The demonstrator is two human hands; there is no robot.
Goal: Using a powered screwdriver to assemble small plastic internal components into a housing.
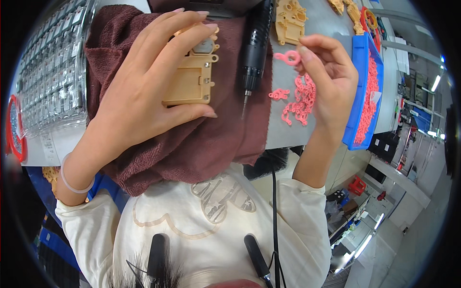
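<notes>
On the maroon cloth (228, 137), a tan plastic housing (185, 86) lay flat beneath the left hand (141, 77), its rectangular recess uncovered beside the palm and small metal spots along its right edge. The left hand was spread over it and holding it, the thumb along the lower edge and the fingers across the upper part, hiding much of that end. To the right, the right hand (331, 77) was raised, thumb and forefinger pinched together on a small pink piece (282, 56) with a ring-shaped end. Near that hand, a loose cluster of pink pieces (307, 89) lay on the grey table (284, 137). Between the two hands, a black electric screwdriver (255, 45) rested on the cloth, its bit pointing toward the person. Beyond the right hand lay a second tan housing (290, 26). Farther right stood a blue bin (357, 67) holding many more pink parts (368, 113). At the far left, a clear plastic tray (55, 72) held rows of small grey-green items.
</notes>
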